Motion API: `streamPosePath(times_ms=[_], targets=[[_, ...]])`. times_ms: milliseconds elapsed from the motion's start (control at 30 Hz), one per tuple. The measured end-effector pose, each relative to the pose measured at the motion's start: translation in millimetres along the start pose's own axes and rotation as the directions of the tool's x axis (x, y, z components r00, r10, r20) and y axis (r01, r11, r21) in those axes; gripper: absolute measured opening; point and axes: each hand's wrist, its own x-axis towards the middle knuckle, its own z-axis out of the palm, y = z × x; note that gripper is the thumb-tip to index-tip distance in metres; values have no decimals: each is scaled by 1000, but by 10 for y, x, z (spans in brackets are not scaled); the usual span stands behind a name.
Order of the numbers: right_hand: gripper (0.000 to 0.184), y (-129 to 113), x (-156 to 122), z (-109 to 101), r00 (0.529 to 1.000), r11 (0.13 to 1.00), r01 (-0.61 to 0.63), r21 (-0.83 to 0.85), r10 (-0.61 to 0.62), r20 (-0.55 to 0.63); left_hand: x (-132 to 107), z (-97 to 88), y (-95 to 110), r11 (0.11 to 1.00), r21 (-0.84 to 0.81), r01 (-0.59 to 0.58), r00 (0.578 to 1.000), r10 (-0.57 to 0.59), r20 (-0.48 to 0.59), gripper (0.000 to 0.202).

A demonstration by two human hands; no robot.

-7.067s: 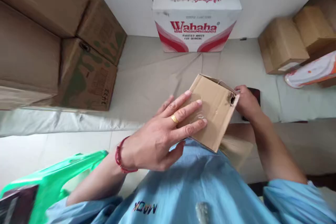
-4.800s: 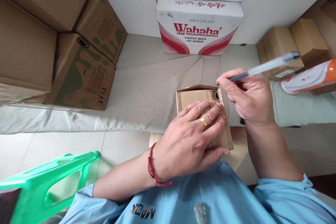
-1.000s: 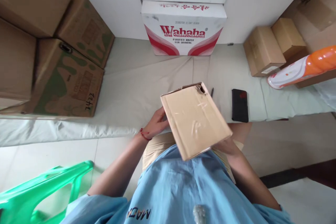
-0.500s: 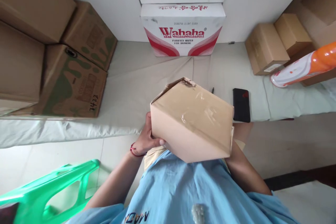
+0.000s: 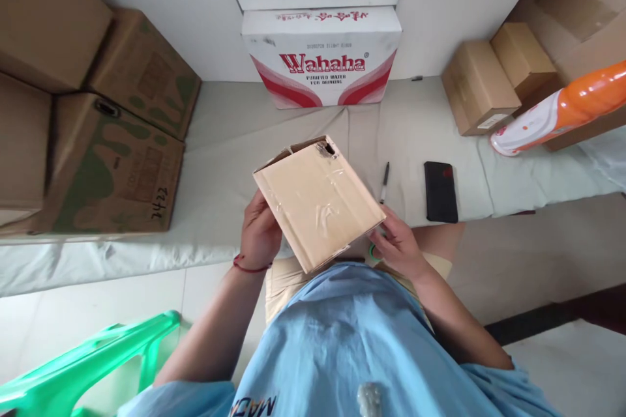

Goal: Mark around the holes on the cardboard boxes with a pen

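A small brown cardboard box [image 5: 317, 205] is held tilted above my lap, with clear tape across the face toward me and a torn hole near its top corner. My left hand [image 5: 261, 228] grips its left side, the fingers partly hidden behind the cardboard. At the lower right corner, my right hand [image 5: 397, 241] holds the box, with some fingertips out of sight beneath it. Something small and green shows by the right fingers, too little of it to name. A pen [image 5: 385, 182] and a black phone-like slab [image 5: 441, 192] lie on the cloth beyond the right hand.
A white-and-red Wahaha carton [image 5: 323, 68] stands against the wall. Large cardboard boxes [image 5: 122, 163] are stacked on the left; smaller boxes [image 5: 479, 88] and an orange-and-white bottle [image 5: 562, 107] are on the right. A green plastic stool [image 5: 98, 358] stands at lower left.
The box has turned and moved left, so its taped face shows more fully. My right hand, hidden behind it before, now shows at its lower right corner. The pen is more exposed.
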Motion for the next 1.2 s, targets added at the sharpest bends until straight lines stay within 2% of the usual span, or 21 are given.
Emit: streamPosePath(times_ms=[33,100,167,200,267,333,400,467,567,633,767,833,867,933,967,1033,1100,1200], targets=[[51,42,-6,-74,999,995,-9,-104,4,-48,-13,42,42,1000,-26,-16,1000,16,-4,46],[60,173,-19,-284,965,929,-114,-353,19,-261,-60,80,110,996,-40,-76,997,76,12,51],[80,352,-32,-513,870,766,-337,-548,31,-492,-122,76,160,991,-21,-131,991,132,32,61],[91,445,-39,-612,829,669,-443,-597,52,-557,-153,68,180,988,9,-156,987,155,39,67],[105,599,-54,-751,785,506,-577,-641,130,-606,-207,58,218,972,101,-211,977,206,53,79],[103,675,-59,-814,772,420,-624,-659,198,-604,-247,75,256,941,199,-274,961,262,85,88],[95,666,-38,-838,756,387,-648,-656,224,-615,-273,120,291,913,268,-306,951,279,135,97],[92,604,12,-862,721,359,-689,-630,252,-645,-284,173,315,902,299,-310,947,267,177,101],[91,502,95,-937,652,285,-758,-586,343,-676,-282,219,325,887,324,-328,940,274,201,99],[88,461,119,-999,625,256,-778,-574,402,-669,-275,216,320,873,348,-342,936,280,215,98],[94,442,91,-1108,606,308,-796,-521,428,-671,-258,170,302,864,365,-347,932,276,233,98],[91,422,74,-1142,593,394,-802,-449,439,-675,-245,147,288,867,359,-345,933,275,233,99],[85,394,68,-1146,596,465,-793,-395,454,-662,-236,137,281,869,354,-346,932,275,235,99],[74,267,57,-1113,648,651,-712,-263,466,-602,-218,119,264,872,343,-349,930,277,243,101],[72,158,52,-1068,697,747,-634,-200,440,-566,-210,112,256,873,337,-351,928,278,247,101],[74,-159,37,-916,805,893,-429,-134,310,-506,-199,102,242,876,327,-354,927,282,248,101],[80,-574,23,-693,875,958,-237,-162,138,-463,-196,99,229,879,324,-351,929,284,236,100],[89,-1186,16,-301,907,944,-78,-320,-65,-416,-200,108,216,880,324,-346,934,290,208,100]])
